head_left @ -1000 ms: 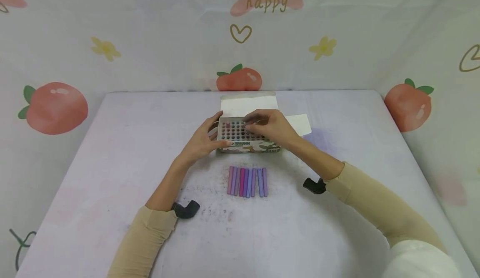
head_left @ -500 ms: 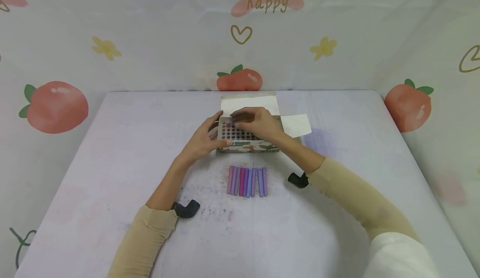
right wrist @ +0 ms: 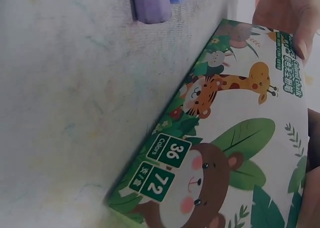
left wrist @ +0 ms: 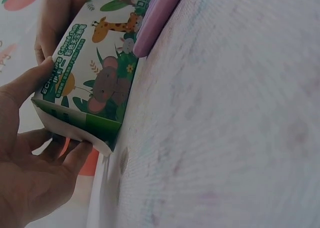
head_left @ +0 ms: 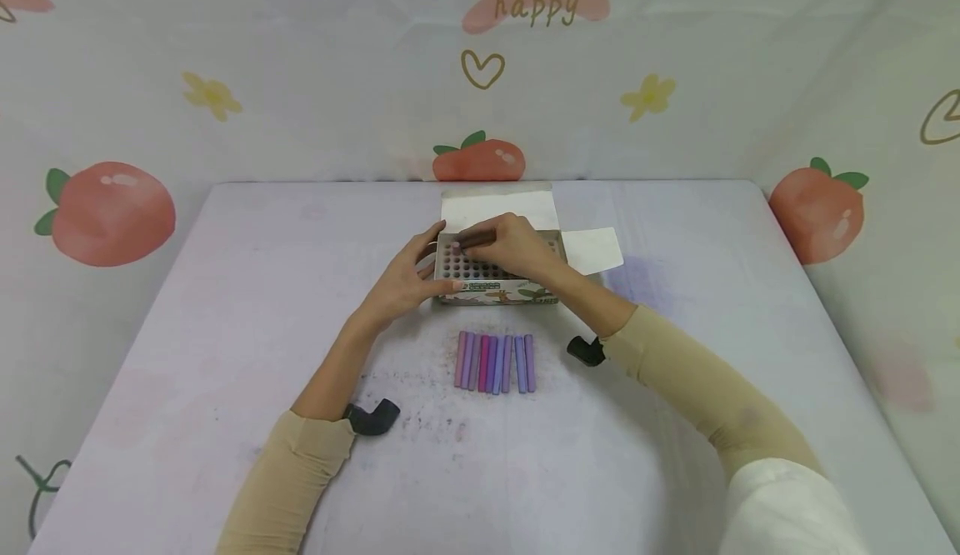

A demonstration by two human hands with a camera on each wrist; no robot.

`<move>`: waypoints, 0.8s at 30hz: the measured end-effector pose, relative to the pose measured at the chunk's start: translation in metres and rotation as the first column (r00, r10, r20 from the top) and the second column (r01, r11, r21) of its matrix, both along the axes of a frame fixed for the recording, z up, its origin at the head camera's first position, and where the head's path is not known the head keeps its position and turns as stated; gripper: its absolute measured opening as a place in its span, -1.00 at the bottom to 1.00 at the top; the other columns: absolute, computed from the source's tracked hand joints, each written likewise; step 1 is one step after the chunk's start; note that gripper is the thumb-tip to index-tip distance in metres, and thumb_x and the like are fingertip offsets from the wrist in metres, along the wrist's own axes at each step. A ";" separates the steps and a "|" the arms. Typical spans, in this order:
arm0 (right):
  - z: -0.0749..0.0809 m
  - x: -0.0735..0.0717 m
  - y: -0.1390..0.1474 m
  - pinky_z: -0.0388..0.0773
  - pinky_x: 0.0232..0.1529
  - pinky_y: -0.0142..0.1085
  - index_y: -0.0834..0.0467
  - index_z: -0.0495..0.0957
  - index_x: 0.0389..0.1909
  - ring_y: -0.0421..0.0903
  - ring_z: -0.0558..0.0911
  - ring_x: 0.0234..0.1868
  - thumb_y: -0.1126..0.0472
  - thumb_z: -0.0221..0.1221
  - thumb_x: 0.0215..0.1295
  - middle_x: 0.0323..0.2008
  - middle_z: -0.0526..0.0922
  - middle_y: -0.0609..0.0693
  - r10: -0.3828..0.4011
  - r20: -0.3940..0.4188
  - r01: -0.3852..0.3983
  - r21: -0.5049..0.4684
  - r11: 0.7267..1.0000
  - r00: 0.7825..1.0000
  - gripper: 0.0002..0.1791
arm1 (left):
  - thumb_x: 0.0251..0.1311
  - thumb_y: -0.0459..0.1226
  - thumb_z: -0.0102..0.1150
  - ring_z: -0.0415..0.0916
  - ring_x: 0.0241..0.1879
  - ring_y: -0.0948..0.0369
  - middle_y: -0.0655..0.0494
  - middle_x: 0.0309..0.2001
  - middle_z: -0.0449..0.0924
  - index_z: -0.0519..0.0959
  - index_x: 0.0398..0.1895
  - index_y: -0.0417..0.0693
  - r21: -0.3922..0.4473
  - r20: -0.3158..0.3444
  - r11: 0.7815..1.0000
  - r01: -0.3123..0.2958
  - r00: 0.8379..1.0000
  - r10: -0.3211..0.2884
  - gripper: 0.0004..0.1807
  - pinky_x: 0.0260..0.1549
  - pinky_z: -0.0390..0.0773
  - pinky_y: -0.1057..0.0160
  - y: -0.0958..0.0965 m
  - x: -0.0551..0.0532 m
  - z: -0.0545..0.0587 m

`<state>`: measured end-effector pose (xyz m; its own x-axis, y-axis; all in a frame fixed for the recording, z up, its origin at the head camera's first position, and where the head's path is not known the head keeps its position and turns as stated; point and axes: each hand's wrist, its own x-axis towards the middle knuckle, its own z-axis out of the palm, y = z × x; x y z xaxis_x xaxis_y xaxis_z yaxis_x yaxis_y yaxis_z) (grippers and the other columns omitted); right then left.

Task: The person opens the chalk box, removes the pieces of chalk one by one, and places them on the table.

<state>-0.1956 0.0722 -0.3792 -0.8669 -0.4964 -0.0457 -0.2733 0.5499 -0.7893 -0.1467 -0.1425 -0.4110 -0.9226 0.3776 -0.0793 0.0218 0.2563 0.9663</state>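
A white and green cardboard box of coloured chalk (head_left: 498, 296) stands upright with its top folded back, showing rows of chalk ends in a grey holder. My left hand (head_left: 405, 287) grips its left end, with the thumb on the printed front and the fingers round the side, as the left wrist view confirms. My right hand (head_left: 517, 247) is over the holder, thumb and fingertips beside a raised pink chalk (head_left: 455, 247) at the back left. Whether they pinch it cannot be made out. In front of the box lie several purple, blue and pink chalk sticks (head_left: 491, 364) in a row.
The box's raised lid flap (head_left: 498, 209) stands behind it, and a white side flap (head_left: 594, 249) sticks out to the right. Chalk dust marks the white table (head_left: 300, 230). A printed cloth (head_left: 337, 80) hangs at the back.
My right hand has moved left across the holder to the raised pink chalk, slowing over the last half second. The left hand, box and row of chalk sticks have stayed in place.
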 end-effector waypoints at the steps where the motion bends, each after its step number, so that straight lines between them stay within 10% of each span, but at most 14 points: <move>1: 0.000 0.000 -0.001 0.65 0.04 -0.24 0.09 0.72 0.04 -0.15 0.71 -0.06 0.17 0.33 0.29 -0.10 0.76 -0.06 -0.001 -0.008 0.002 0.021 1.000 1.000 -0.69 | 0.17 -0.28 0.42 -0.10 0.53 0.01 -0.02 0.56 -0.16 -0.07 0.61 0.19 0.001 0.004 1.000 0.002 1.000 -0.002 0.07 0.45 0.22 0.13 0.000 0.000 0.001; 10: 0.003 0.002 -0.011 0.65 -0.01 -0.27 0.09 0.75 -0.03 -0.14 0.70 -0.06 0.09 0.39 0.23 -0.13 0.76 -0.08 -0.030 -0.057 0.035 0.086 0.996 0.998 -0.69 | 0.20 -0.37 0.36 -0.11 0.53 -0.07 -0.16 0.55 -0.15 -0.09 0.60 -0.09 -0.007 0.023 1.000 0.012 1.000 -0.012 0.02 0.46 0.19 0.08 0.004 0.012 0.031; 24: -0.002 0.008 -0.015 0.63 -0.24 -0.37 0.12 0.76 -0.09 -0.18 0.69 -0.23 0.11 0.37 0.26 -0.15 0.77 -0.03 -0.039 -0.164 0.058 0.113 0.992 0.986 -0.75 | 0.17 -0.35 0.40 -0.10 0.53 -0.03 -0.13 0.55 -0.14 -0.08 0.61 0.01 0.002 0.021 1.000 0.005 1.000 -0.005 0.05 0.46 0.18 0.10 0.004 0.011 0.024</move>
